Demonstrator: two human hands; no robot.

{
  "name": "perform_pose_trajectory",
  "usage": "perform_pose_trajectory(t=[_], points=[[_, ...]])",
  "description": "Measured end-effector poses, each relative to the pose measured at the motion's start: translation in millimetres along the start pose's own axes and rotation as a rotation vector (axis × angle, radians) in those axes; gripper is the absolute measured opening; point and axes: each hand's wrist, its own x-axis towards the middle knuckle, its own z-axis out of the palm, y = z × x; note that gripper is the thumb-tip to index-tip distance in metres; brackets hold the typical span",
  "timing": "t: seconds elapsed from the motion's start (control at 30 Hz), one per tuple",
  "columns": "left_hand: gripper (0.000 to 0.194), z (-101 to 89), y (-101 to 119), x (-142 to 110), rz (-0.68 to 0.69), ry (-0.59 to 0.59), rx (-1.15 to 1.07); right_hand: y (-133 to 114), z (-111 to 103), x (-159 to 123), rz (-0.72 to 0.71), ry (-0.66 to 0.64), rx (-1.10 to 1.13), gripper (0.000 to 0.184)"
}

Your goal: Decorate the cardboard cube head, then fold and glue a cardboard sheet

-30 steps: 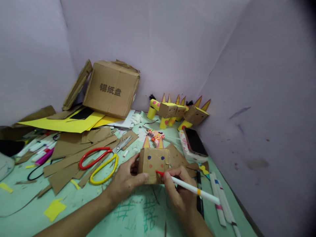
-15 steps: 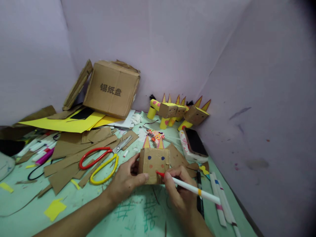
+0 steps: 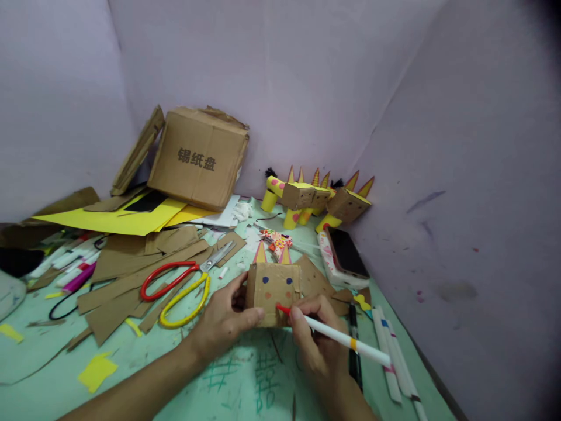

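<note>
A small cardboard box head with pointed yellow-and-pink ears, two blue dots and two faint reddish dots sits on the green table. My left hand grips it at its left side, the thumb lying on the front face. Pinched in my right hand is a white felt-tip marker with a red tip and an orange band. That tip meets the lower front of the box head, or is very close to it. Part of the box's lower right corner is hidden behind my right fingers.
Red-and-yellow scissors lie on cardboard scraps at left. A patterned glue gun is behind the box head. Finished cardboard animals stand at the wall, near a phone. Markers lie at right, a carton at back.
Hardly anything differs. The marker in my right hand has shifted very slightly, its tip still at the lower front of the box head. My left hand stays in place.
</note>
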Motion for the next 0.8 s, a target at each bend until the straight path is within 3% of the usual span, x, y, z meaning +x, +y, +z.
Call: perform_pose_trajectory(t=[0.33, 0.8], points=[[0.065, 1.0, 1.0, -1.2, 0.003, -0.010, -0.028, 0.4, -0.1, 2.1, -0.013, 0.002, -0.090, 0.020], [0.067, -0.5, -1.7, 0.3, 0.000, -0.008, -0.019, 2.3, -1.6, 1.6, 0.045, 0.034, 0.036, 0.020]])
